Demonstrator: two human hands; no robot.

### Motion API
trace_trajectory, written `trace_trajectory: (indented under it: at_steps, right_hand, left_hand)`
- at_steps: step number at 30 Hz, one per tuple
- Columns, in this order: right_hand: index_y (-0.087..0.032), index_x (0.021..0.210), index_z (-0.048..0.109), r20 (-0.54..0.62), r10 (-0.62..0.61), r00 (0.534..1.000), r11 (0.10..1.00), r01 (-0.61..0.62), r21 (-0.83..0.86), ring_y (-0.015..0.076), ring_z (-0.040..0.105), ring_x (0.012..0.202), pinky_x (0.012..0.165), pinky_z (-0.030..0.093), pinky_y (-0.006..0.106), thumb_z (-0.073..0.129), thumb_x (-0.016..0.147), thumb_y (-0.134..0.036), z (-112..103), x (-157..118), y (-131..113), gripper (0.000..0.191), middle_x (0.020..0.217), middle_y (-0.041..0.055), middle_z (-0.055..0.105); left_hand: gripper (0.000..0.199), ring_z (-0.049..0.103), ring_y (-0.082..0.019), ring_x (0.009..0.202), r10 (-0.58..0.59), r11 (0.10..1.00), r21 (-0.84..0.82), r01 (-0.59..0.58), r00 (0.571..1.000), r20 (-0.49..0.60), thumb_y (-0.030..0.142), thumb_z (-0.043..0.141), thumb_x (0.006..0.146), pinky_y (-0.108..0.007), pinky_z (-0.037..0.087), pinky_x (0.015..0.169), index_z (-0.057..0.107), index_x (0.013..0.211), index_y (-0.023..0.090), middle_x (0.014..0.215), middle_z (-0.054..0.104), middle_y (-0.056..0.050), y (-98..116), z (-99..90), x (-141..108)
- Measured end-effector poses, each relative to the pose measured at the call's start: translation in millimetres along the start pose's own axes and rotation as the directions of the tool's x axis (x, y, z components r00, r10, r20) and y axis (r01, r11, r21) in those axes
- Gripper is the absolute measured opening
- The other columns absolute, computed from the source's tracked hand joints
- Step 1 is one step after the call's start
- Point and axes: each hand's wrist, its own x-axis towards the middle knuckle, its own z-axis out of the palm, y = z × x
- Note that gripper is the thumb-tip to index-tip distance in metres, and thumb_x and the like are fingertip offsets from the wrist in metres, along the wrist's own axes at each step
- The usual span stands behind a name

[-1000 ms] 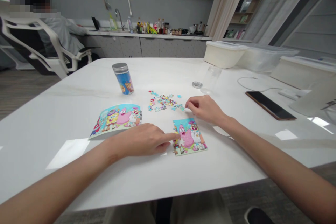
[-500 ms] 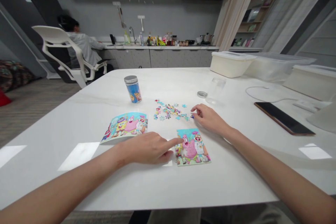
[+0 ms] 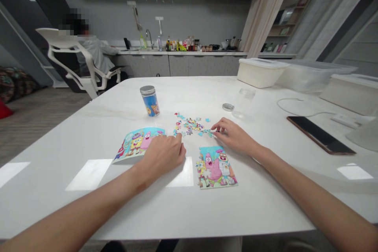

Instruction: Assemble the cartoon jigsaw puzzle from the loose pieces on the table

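Evidently a jigsaw is partly built on the white table (image 3: pixel 141 220), which fills most of the frame's middle and bottom. The curved picture sheet (image 3: pixel 130 145), left of centre, shows the full row of cartoon figures, its right end hidden by a hand. The assembled section (image 3: pixel 217 171), at lower centre-right, holds the pink figure, the one right of it and some of the yellow one. Its left edge is ragged, so the figures further left appear to remain; a pale patch at its lower left may be a gap. The loose pieces (image 3: pixel 193 125), scattered at the centre, look like what is left to fit.

Compared with half a second ago, the left hand (image 3: pixel 165 151) has come off the assembled section and moved up-left, to the near edge of the scatter. It is loosely curled, forefinger forward; whether it holds anything cannot be told. The right hand (image 3: pixel 235 137), at the scatter's right side, has shifted slightly left; its thumb and forefinger are bent close together by a small dark piece (image 3: pixel 217 130), and whether they grip it is unclear.
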Motion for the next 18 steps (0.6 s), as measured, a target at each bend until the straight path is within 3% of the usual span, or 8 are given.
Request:
trace_trajectory:
  at_steps: [7, 13, 18]
  right_hand:
    - [-0.022, 0.101, 0.067, 0.054, -0.047, 0.997, 0.999, 0.048, -0.018, 0.0221, 0.059, 0.094, 0.085, 0.049, 0.039, 0.052, 0.09, -0.021, 0.4, -2.3, -3.1, 0.018, 0.101, 0.0076, 0.06]
    - [-0.022, 0.101, 0.067, 0.048, -0.037, 0.998, 0.999, 0.039, -0.038, 0.0223, 0.059, 0.095, 0.086, 0.05, 0.04, 0.053, 0.09, -0.024, -0.3, -3.6, -6.0, 0.018, 0.102, 0.0078, 0.06]
    - [-0.025, 0.114, 0.065, 0.035, -0.134, 0.99, 0.985, 0.137, -0.101, 0.0254, 0.057, 0.115, 0.101, 0.045, 0.047, 0.047, 0.094, -0.027, 1.6, -4.0, -11.6, 0.027, 0.122, 0.0093, 0.06]
  left_hand:
    - [0.036, 0.069, -0.029, 0.064, -0.009, 1.0, 0.0, 0.009, 1.0, 0.006, 0.026, 0.028, 0.093, -0.033, 0.04, 0.051, 0.062, 0.089, 0.013, 0.07, 0.069, -0.014, -1.0, 12.4, 1.9]
    - [0.038, 0.068, -0.027, 0.066, 0.01, 1.0, -0.006, -0.01, 1.0, -0.001, 0.027, 0.028, 0.094, -0.033, 0.039, 0.052, 0.062, 0.091, 0.012, 0.069, 0.068, -0.015, -0.4, 12.3, 2.5]
    - [0.034, 0.068, -0.026, 0.063, 0.05, 0.997, -0.048, -0.052, 0.997, -0.057, 0.022, 0.03, 0.094, -0.031, 0.038, 0.05, 0.062, 0.093, 0.01, 0.068, 0.067, -0.015, -0.4, 14.6, 0.1]
